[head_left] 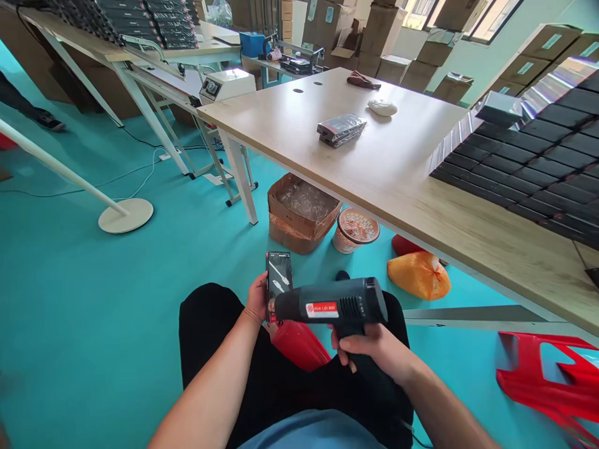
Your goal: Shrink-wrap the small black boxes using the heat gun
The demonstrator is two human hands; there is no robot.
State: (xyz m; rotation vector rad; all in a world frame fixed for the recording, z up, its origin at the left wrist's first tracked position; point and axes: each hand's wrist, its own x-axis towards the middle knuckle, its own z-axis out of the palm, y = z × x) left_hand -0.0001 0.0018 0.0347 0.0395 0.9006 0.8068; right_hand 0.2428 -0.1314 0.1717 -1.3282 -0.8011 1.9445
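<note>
The bench stretches out before me, with rows of black boxes on its right side. By its near edge, on the floor, sit an open carton and, just beside it, a wastebasket. Over my lap, my right hand grips a heat gun by the handle; my left hand grasps a slim black packet, partly behind the nozzle. Whether they touch, I can't tell.
</note>
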